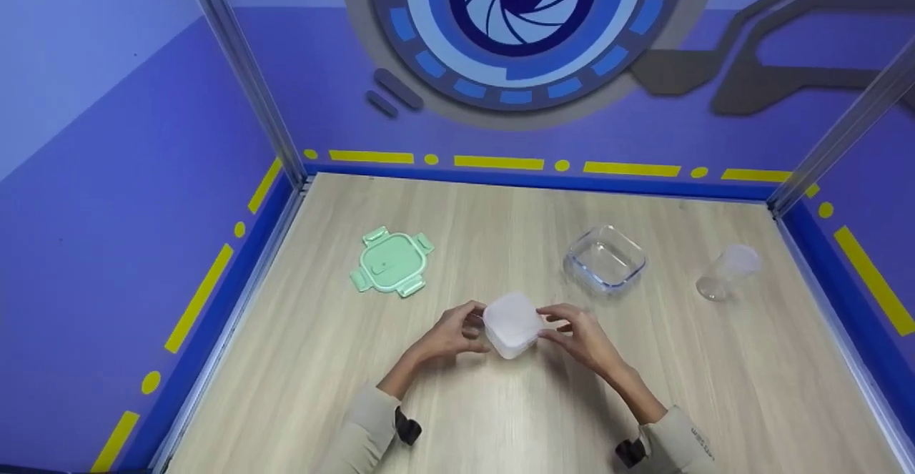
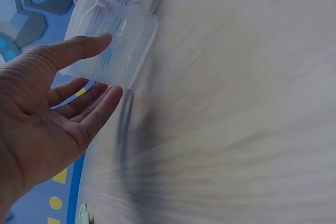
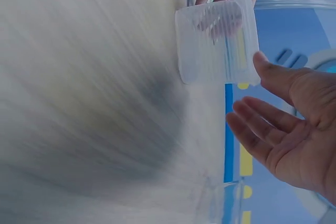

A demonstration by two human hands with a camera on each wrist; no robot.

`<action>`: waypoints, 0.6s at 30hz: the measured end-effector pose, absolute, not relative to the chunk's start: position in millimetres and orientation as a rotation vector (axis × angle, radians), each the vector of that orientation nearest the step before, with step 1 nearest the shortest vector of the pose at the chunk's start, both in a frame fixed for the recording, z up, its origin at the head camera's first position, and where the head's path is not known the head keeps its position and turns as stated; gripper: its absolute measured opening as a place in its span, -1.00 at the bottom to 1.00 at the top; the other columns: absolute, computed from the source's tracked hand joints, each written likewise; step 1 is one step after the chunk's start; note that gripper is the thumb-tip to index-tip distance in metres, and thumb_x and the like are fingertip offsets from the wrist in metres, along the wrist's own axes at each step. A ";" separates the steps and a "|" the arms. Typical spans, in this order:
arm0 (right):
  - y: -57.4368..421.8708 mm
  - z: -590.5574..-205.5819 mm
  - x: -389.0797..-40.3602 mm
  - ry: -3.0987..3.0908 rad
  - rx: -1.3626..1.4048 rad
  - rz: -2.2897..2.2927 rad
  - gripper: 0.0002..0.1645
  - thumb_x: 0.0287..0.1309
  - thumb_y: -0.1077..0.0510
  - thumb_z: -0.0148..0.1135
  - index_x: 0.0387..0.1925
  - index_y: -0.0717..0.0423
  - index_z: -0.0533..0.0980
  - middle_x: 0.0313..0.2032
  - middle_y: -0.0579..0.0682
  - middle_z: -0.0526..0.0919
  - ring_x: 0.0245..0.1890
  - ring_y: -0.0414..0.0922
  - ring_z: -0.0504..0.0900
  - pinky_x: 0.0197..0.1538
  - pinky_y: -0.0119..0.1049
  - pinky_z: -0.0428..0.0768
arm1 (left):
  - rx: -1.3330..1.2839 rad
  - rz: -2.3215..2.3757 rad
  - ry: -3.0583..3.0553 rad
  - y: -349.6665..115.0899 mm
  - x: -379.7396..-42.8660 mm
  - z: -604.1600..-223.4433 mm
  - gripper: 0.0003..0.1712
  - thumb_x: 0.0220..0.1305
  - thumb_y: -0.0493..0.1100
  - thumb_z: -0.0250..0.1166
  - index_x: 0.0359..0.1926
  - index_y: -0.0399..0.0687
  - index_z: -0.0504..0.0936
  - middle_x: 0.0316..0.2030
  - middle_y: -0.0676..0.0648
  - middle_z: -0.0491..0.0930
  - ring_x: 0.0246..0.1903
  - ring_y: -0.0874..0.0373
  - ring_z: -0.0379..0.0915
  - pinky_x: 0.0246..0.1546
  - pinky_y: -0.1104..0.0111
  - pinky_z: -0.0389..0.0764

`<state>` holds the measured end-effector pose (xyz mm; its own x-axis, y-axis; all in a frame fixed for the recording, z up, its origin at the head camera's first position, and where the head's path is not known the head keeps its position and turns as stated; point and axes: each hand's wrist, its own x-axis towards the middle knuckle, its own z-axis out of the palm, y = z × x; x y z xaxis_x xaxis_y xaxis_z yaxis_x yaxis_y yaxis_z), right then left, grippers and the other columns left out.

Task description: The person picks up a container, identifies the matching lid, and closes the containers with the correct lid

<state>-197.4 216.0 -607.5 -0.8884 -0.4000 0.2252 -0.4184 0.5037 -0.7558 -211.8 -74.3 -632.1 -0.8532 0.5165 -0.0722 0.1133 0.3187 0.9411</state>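
A translucent white plastic box with rounded corners is between both hands, its flat whitish face turned up. My left hand holds its left side; in the left wrist view the thumb of the left hand lies across the box while the other fingers are at its lower edge. From the opposite side, my right hand holds the box with thumb and forefinger at its right edge. The right wrist view shows the thumb of the right hand at a corner of the box, the other fingers loosely bent.
On the wooden table, a green clip lid lies at the left. A square clear glass container stands right of centre, and a clear cup with a whitish top is farther right. Blue panels enclose the back and sides.
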 end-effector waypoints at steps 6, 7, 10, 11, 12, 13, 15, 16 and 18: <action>218.7 -608.2 -197.9 -2.694 0.602 1.383 -0.70 0.20 0.29 0.40 -0.02 0.29 0.68 -0.07 0.19 0.77 -0.13 0.12 0.78 -0.14 -0.11 0.76 | 0.634 1.464 2.277 -71.3 -220.8 -622.2 -0.26 0.06 -0.37 0.54 0.27 -0.23 0.44 0.22 -0.23 0.53 0.26 -0.12 0.50 0.21 0.12 0.63; 219.0 -608.2 -198.6 -2.692 0.599 1.370 -0.72 0.21 0.30 0.39 -0.03 0.29 0.68 -0.08 0.19 0.77 -0.13 0.12 0.78 -0.14 -0.13 0.76 | 0.662 1.453 2.272 -69.2 -224.3 -620.9 -0.17 0.04 -0.38 0.56 0.34 -0.22 0.39 0.29 -0.23 0.49 0.32 -0.12 0.45 0.26 0.11 0.59; 219.6 -608.1 -200.1 -2.692 0.612 1.337 -0.75 0.25 0.33 0.35 -0.04 0.29 0.68 -0.09 0.18 0.78 -0.15 0.09 0.77 -0.17 -0.21 0.76 | 0.735 1.440 2.219 -62.8 -234.4 -622.0 0.10 -0.03 -0.43 0.57 0.51 -0.17 0.20 0.46 -0.21 0.32 0.47 -0.13 0.27 0.41 0.06 0.44; 219.5 -608.4 -200.2 -2.694 0.622 1.326 -0.75 0.26 0.34 0.33 -0.04 0.29 0.68 -0.08 0.19 0.78 -0.15 0.09 0.77 -0.18 -0.22 0.75 | 0.745 1.444 2.189 -60.9 -236.8 -623.3 0.14 -0.04 -0.46 0.56 0.53 -0.15 0.16 0.48 -0.19 0.29 0.50 -0.12 0.23 0.44 0.05 0.39; 219.5 -608.7 -200.2 -2.696 0.631 1.321 -0.75 0.28 0.34 0.31 -0.03 0.30 0.68 -0.08 0.19 0.77 -0.15 0.10 0.77 -0.18 -0.24 0.75 | 0.749 1.450 2.158 -59.1 -238.6 -625.4 0.16 -0.06 -0.48 0.54 0.54 -0.12 0.15 0.48 -0.18 0.29 0.50 -0.12 0.22 0.46 0.04 0.36; 219.4 -608.9 -199.8 -2.699 0.639 1.318 -0.75 0.30 0.33 0.29 -0.01 0.31 0.67 -0.06 0.20 0.77 -0.14 0.10 0.77 -0.18 -0.24 0.75 | 0.743 1.463 2.131 -57.6 -239.4 -627.8 0.16 -0.07 -0.50 0.53 0.54 -0.10 0.17 0.47 -0.17 0.32 0.49 -0.12 0.24 0.46 0.04 0.36; 219.7 -609.0 -198.4 -2.697 0.659 1.341 -0.72 0.34 0.29 0.27 0.03 0.34 0.64 -0.03 0.25 0.75 -0.10 0.13 0.76 -0.14 -0.17 0.76 | 0.719 1.487 2.100 -55.7 -238.5 -632.4 0.14 -0.09 -0.53 0.51 0.51 -0.06 0.21 0.42 -0.15 0.37 0.46 -0.11 0.29 0.44 0.03 0.38; 219.8 -608.8 -197.3 -2.695 0.673 1.344 -0.70 0.35 0.27 0.28 0.05 0.35 0.63 0.00 0.25 0.74 -0.07 0.15 0.75 -0.10 -0.12 0.76 | 0.712 1.497 2.095 -55.4 -236.8 -633.6 0.12 -0.10 -0.54 0.51 0.50 -0.06 0.24 0.40 -0.16 0.39 0.44 -0.12 0.32 0.43 0.02 0.40; 219.3 -608.0 -194.6 -2.694 0.700 1.335 -0.63 0.35 0.20 0.30 0.10 0.35 0.61 0.06 0.26 0.71 0.04 0.17 0.72 0.00 -0.01 0.73 | 0.712 1.514 2.108 -56.0 -231.9 -636.1 0.12 -0.09 -0.52 0.52 0.50 -0.09 0.22 0.38 -0.18 0.41 0.41 -0.14 0.35 0.40 0.01 0.43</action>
